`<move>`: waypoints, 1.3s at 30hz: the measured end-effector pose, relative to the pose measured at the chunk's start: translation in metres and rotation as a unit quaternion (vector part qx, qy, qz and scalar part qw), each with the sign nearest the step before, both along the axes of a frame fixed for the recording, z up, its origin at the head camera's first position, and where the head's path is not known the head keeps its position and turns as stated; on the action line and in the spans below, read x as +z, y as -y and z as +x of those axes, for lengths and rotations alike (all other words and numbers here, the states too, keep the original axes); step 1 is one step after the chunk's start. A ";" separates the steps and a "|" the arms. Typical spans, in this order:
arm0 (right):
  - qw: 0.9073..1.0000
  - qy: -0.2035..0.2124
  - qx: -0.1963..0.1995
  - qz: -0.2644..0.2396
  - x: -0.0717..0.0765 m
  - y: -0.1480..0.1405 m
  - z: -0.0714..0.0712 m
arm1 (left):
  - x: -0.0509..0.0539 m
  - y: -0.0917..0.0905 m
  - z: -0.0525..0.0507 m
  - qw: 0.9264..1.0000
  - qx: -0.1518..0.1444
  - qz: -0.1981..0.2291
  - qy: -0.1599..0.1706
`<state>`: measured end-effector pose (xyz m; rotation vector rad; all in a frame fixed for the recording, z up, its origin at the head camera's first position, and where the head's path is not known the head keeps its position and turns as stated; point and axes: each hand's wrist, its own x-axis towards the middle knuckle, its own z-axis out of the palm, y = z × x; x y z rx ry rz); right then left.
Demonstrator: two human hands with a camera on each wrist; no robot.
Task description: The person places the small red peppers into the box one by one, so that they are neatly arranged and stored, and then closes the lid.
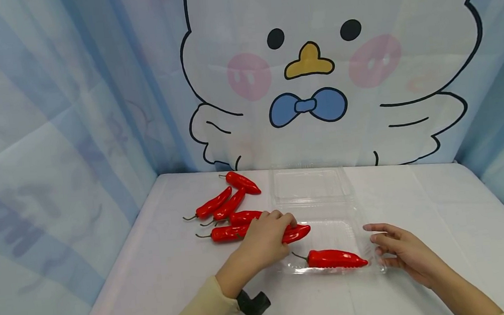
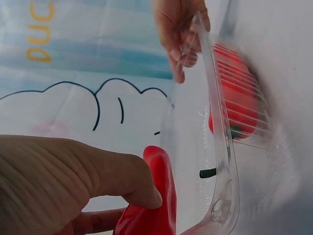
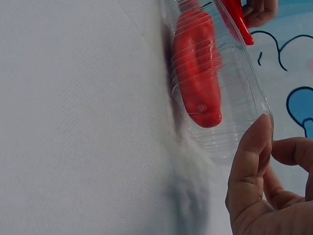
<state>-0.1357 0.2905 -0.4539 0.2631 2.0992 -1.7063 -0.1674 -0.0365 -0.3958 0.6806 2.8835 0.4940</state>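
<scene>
On the white table [image 1: 416, 188], we see a glossy red pepper [image 1: 335, 259] inside the clear plastic container [image 1: 337, 232]. The right hand [image 1: 406, 254] pinches its rim; the left hand [image 1: 264, 241] grips another red pepper [image 1: 297, 233] above its left edge; more red peppers [image 1: 242, 182] lie beyond.

The head view looks forward and slightly down from the near side of the table [image 1: 441, 211], facing the curtain [image 1: 313, 137], far enough off to take in both hands and nearly the whole tabletop. The left wrist view sits close behind the left hand [image 1: 264, 241], low and turned on its side, facing across the box [image 1: 335, 230] toward the right hand [image 1: 406, 251]. The right wrist view, also close, low and sideways, faces back the opposite way, table filling its left half. All three share the box, the pepper [image 1: 335, 259] inside it and both hands.
</scene>
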 end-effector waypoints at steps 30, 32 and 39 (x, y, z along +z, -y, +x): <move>1.000 -0.007 0.009 -0.010 0.000 -0.001 0.001 | -0.012 -0.029 -0.003 0.999 -0.036 -0.027 -0.026; 1.000 -0.007 0.009 -0.010 0.000 -0.001 0.001 | -0.012 -0.030 -0.004 0.999 -0.038 -0.025 -0.029; 1.000 -0.007 0.007 -0.009 0.000 -0.001 0.001 | -0.014 -0.034 -0.006 0.998 -0.045 -0.032 -0.035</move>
